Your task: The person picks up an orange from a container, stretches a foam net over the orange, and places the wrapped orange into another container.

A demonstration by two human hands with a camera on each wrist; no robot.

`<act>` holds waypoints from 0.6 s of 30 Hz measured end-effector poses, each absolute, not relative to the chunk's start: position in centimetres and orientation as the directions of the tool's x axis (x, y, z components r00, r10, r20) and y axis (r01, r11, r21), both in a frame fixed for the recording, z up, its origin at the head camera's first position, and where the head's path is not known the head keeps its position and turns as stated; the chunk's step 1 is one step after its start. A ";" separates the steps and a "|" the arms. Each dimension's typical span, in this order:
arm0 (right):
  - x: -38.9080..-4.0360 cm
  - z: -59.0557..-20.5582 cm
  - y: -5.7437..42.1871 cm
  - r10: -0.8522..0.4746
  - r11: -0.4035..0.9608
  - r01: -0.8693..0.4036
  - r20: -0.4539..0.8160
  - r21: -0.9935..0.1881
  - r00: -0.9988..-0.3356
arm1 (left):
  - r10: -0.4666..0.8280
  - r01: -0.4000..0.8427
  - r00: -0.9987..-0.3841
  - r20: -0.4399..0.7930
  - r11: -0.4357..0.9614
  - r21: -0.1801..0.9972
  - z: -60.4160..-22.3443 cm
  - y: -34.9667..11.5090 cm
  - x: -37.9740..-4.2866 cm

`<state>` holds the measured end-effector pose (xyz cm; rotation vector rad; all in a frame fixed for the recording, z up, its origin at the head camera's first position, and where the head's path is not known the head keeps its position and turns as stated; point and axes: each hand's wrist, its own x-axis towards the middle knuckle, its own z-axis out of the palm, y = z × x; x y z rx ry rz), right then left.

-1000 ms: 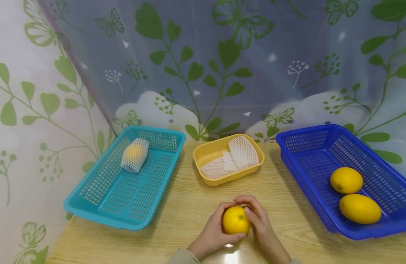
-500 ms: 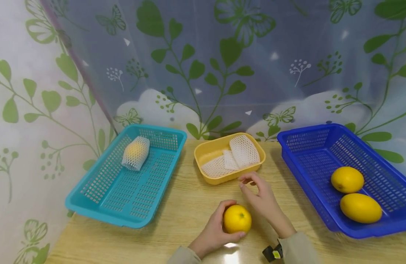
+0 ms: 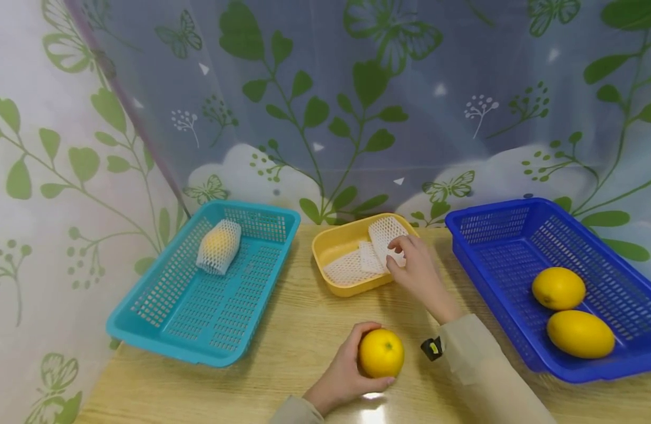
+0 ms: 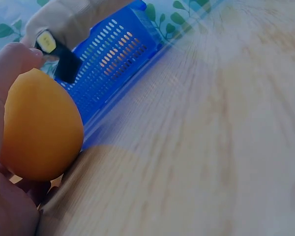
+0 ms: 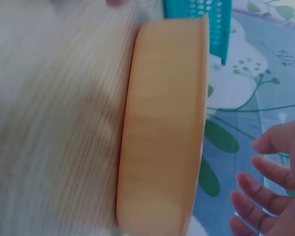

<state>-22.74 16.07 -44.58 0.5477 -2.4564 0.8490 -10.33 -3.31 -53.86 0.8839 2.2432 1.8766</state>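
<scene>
My left hand (image 3: 340,370) grips a round-looking yellow lemon (image 3: 381,353) low over the table, thumb and fingers curled about its side. In the left wrist view the lemon (image 4: 42,125) looks egg-shaped and more orange. My right hand (image 3: 418,272) hovers over the right side of a small yellow tray (image 3: 333,250), with its fingers loosely bent. White foam net sleeves (image 3: 387,231) lie in that tray, partly hidden by the hand. In the right wrist view the fingers (image 5: 265,172) are spread beyond the tray's rim and hold nothing.
A teal basket (image 3: 219,321) at left contains a lemon in a foam net sleeve (image 3: 219,244). The dark blue basket (image 3: 474,288) at right has two bare lemons (image 3: 581,334) in it. Behind the wooden table (image 3: 283,318) hangs a printed curtain (image 3: 304,88).
My right hand has let go of the lemon and moved forward to above the yellow tray. The left hand keeps its grip on the lemon in nearly the same place.
</scene>
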 end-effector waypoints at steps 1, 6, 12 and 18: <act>-23.1 -44.5 16.0 -0.209 0.751 -0.487 0.540 -0.445 -0.815 | 0.475 0.371 -0.830 0.290 0.083 0.925 -53.8 -3.3 -10.3; -24.4 -44.4 15.8 -0.177 0.850 -0.344 0.400 -0.398 -0.899 | 0.472 0.363 -0.837 0.277 0.101 0.926 -53.8 -3.3 -10.4; -25.4 -45.2 15.4 -0.106 0.914 -0.196 0.256 -0.356 -0.961 | 0.468 0.363 -0.837 0.282 0.089 0.928 -53.9 -3.3 -10.3; -26.2 -45.7 15.0 -0.056 0.959 -0.101 0.172 -0.265 -0.983 | 0.471 0.344 -0.841 0.266 0.087 0.935 -53.8 -3.4 -10.2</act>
